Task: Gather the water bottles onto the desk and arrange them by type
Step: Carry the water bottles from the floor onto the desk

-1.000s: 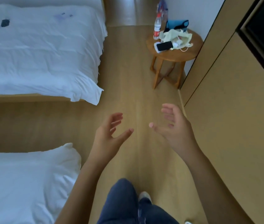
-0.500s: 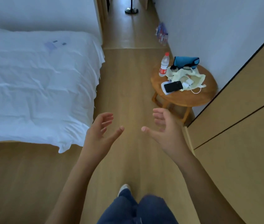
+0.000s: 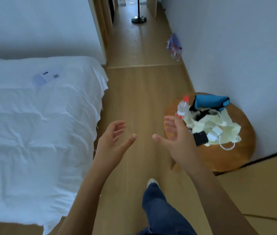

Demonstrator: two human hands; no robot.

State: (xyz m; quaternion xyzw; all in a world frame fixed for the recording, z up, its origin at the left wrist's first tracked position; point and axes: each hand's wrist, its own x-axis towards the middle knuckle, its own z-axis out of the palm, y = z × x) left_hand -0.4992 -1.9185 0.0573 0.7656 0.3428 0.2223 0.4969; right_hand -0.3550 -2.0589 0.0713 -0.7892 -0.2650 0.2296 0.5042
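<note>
A white-sheeted bed (image 3: 32, 133) fills the left side, well apart from the round wooden side table (image 3: 225, 156) that stands against the white wall on the right. On that table lies a pale yellow cloth bag (image 3: 214, 126), with a blue pouch (image 3: 210, 101) at the table's far edge. A red-capped water bottle (image 3: 182, 107) stands upright at the table's left rim, just beside the bag. A black phone (image 3: 201, 138) lies at the table's near-left edge. The right hand (image 3: 178, 141) hovers over that edge, fingers spread, holding nothing; the left hand (image 3: 112, 141), left of the table, is likewise relaxed and empty.
</note>
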